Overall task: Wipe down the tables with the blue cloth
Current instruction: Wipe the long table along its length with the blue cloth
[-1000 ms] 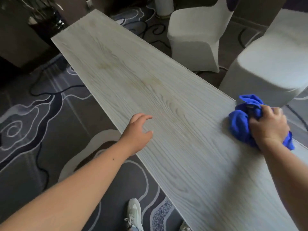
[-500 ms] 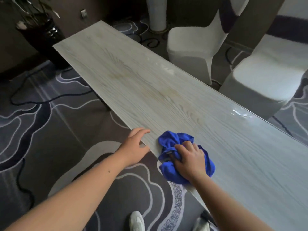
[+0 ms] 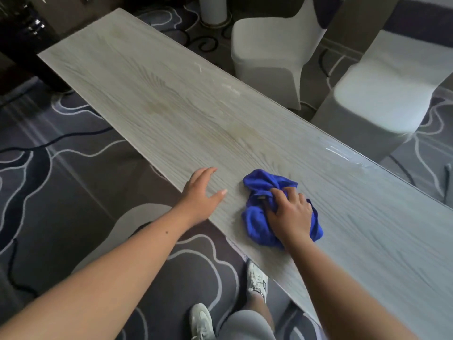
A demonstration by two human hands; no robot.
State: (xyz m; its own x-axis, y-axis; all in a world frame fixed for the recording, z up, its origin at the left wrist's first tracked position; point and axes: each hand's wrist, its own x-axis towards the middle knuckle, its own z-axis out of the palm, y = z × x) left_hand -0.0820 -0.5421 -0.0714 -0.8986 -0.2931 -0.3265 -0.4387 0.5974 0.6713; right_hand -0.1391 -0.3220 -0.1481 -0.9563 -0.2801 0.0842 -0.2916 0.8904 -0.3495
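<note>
Wiping is under way: the right hand (image 3: 290, 214), fingers curled into the bunched blue cloth (image 3: 259, 217), presses it on the tabletop (image 3: 171, 106) at lower centre. The left hand (image 3: 199, 195) rests flat beside it, fingers spread. Next, sweeping toward the unwiped upper left.

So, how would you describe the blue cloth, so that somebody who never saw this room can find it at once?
Look at the long pale wood-grain table that runs across the room, with white covered chairs on its far side. Near its near edge, the right hand presses down on the blue cloth. It is crumpled and is the only bright blue thing in view.
</note>
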